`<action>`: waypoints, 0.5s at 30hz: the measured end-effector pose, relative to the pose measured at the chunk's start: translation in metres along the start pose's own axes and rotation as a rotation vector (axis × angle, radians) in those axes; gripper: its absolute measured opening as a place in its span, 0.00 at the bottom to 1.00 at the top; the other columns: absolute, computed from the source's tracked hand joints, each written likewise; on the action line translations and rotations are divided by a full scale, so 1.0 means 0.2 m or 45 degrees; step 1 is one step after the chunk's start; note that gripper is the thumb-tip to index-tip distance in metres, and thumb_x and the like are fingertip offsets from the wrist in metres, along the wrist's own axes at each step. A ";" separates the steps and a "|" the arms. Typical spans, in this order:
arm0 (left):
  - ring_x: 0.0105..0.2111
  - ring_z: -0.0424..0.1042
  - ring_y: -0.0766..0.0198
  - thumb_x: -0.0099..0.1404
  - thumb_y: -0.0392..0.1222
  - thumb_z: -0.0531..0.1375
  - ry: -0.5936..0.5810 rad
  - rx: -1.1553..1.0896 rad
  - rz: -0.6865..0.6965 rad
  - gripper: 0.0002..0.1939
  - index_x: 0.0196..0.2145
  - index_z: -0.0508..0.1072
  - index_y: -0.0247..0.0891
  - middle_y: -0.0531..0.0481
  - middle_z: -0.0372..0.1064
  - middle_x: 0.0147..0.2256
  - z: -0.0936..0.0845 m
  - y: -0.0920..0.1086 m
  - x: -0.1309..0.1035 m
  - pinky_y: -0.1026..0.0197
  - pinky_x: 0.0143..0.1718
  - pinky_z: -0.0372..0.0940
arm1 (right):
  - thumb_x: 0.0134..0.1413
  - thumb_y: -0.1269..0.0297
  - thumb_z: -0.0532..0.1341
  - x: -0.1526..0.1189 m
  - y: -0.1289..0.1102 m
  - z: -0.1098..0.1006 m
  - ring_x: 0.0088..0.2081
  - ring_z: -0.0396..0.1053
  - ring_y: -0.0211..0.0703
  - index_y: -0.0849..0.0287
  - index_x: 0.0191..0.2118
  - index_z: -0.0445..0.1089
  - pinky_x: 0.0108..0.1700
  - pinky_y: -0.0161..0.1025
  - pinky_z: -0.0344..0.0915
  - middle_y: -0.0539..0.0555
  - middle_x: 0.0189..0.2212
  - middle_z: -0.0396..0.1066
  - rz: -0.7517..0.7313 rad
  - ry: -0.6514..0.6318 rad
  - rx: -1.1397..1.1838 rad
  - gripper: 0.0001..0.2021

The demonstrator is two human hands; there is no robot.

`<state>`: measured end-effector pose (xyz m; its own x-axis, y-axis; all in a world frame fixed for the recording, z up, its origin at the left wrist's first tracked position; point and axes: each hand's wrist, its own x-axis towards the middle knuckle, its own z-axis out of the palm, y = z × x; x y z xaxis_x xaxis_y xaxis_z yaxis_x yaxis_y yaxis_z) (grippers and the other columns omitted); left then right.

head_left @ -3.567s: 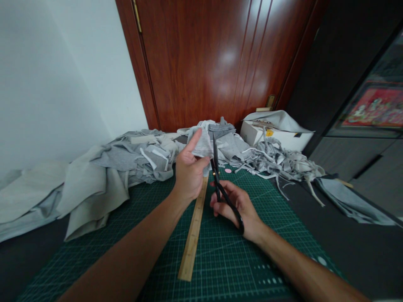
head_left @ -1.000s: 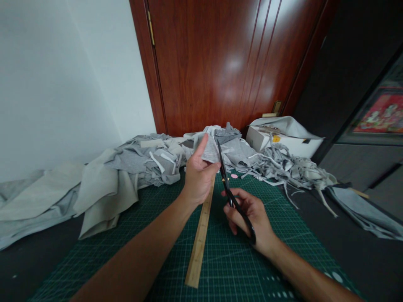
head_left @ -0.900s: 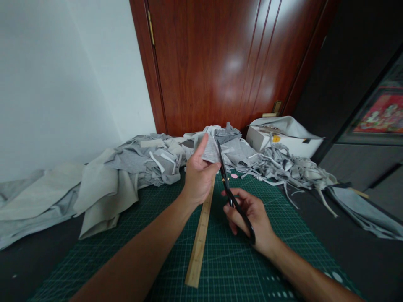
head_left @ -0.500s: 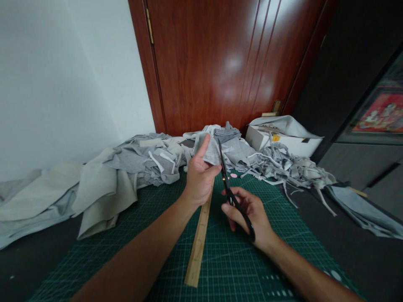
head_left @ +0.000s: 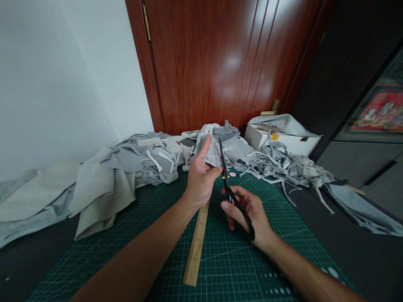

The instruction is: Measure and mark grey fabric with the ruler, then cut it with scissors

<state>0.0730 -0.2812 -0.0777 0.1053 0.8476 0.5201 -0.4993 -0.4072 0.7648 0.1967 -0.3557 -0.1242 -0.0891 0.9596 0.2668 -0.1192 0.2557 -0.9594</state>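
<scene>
My right hand (head_left: 244, 209) is closed round the handles of black scissors (head_left: 227, 178), whose blades point up and away. Just left of the blades, my left hand (head_left: 203, 174) pinches a small piece of light grey fabric (head_left: 213, 152), its thumb raised. The fabric's edge lies against or very near the blades; I cannot tell whether it is between them. Below my left hand a wooden ruler (head_left: 197, 247) lies lengthwise on the green cutting mat (head_left: 233, 260), its far end hidden by the hand.
Grey and cream cloth (head_left: 103, 184) is heaped along the left and back of the mat. Tangled grey fabric strips (head_left: 286, 163) lie at the right, before a white box (head_left: 283, 136). Behind stands a wooden door (head_left: 201, 63); a small pink disc (head_left: 232, 174) rests on the mat.
The view has shifted slightly. Both hands keep nearly the same place, with the fabric and scissors still held; the blades look little changed.
</scene>
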 end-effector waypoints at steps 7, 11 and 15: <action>0.54 0.76 0.48 0.55 0.29 0.68 -0.058 -0.081 -0.024 0.49 0.71 0.60 0.51 0.50 0.78 0.53 0.00 0.00 0.00 0.57 0.38 0.74 | 0.48 0.56 0.75 0.00 0.00 0.01 0.14 0.57 0.32 0.58 0.41 0.69 0.14 0.31 0.57 0.40 0.17 0.63 0.010 0.012 -0.014 0.20; 0.43 0.78 0.57 0.52 0.30 0.68 0.010 -0.163 -0.060 0.46 0.68 0.66 0.44 0.49 0.81 0.45 0.01 0.01 0.00 0.58 0.42 0.71 | 0.47 0.57 0.75 0.00 0.00 0.00 0.14 0.58 0.32 0.58 0.42 0.69 0.15 0.31 0.57 0.40 0.17 0.64 0.013 0.026 -0.021 0.21; 0.35 0.74 0.64 0.54 0.34 0.66 0.173 -0.289 -0.095 0.31 0.58 0.76 0.36 0.48 0.80 0.38 0.01 0.03 0.01 0.60 0.41 0.68 | 0.48 0.58 0.74 0.01 0.01 -0.01 0.13 0.58 0.32 0.59 0.43 0.69 0.15 0.30 0.55 0.40 0.16 0.63 0.012 0.031 -0.017 0.20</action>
<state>0.0719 -0.2830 -0.0720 0.0404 0.9166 0.3978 -0.6761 -0.2680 0.6863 0.1980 -0.3538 -0.1260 -0.0661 0.9646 0.2554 -0.1053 0.2478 -0.9631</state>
